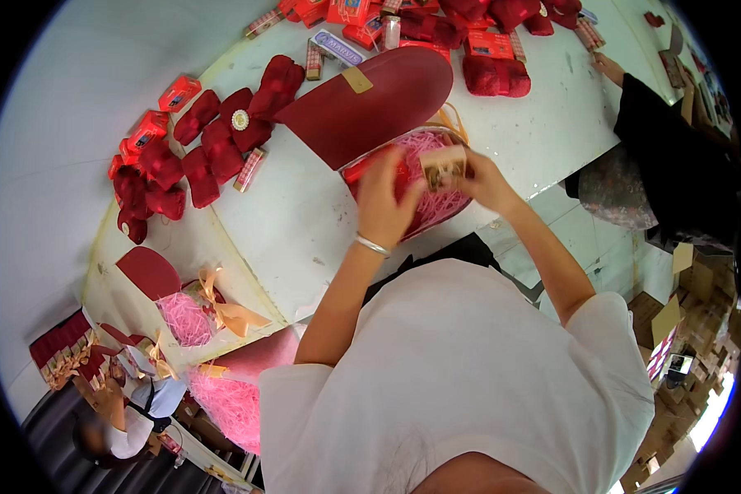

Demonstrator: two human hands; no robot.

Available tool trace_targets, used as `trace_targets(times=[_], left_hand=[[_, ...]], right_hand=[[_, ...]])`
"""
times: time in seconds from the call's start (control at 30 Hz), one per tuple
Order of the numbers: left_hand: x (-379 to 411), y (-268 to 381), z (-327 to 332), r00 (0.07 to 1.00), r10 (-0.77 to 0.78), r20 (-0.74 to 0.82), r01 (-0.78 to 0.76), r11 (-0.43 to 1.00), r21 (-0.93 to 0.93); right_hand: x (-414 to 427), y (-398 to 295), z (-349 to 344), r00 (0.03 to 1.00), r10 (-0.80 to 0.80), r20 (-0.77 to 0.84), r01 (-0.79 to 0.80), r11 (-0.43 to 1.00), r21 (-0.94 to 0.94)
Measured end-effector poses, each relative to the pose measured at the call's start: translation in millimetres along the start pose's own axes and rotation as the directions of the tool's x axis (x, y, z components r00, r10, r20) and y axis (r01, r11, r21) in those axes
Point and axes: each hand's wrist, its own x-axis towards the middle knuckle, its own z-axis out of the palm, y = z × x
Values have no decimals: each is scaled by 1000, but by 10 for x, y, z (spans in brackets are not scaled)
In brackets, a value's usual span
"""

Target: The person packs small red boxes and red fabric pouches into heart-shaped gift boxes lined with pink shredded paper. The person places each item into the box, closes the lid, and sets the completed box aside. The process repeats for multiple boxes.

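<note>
On the white table lies a gift box with its dark red lid (380, 102) swung up; pink shredded paper (429, 145) fills its right part. My left hand (386, 200) reaches into the box's left part over a red item (370, 167), fingers spread and somewhat blurred; whether it presses on that item I cannot tell. In my right hand (488, 182) is a small cream box with a picture (443, 168), held by its right side above the pink paper. An orange ribbon (456, 120) shows at the gift box's back right edge.
Rolled dark red towels (205, 176), red cartons (179, 92) and a Marvis toothpaste box (338, 48) lie beyond and left. Another open box with pink shreds (185, 318) stands at lower left, above a large pink heap (231, 401). A person in black (667, 148) is at right, another person (117, 426) at lower left.
</note>
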Motion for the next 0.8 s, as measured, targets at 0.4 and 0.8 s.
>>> trace_targets(times=[0.4, 0.8], left_hand=[[-306, -935, 262, 846, -532, -40, 411, 697, -587], [-600, -730, 1258, 913, -387, 128, 392, 751, -532]], right_hand=[[722, 643, 113, 998, -68, 19, 70, 939, -336], [-648, 863, -194, 705, 36, -708, -140, 986, -89]])
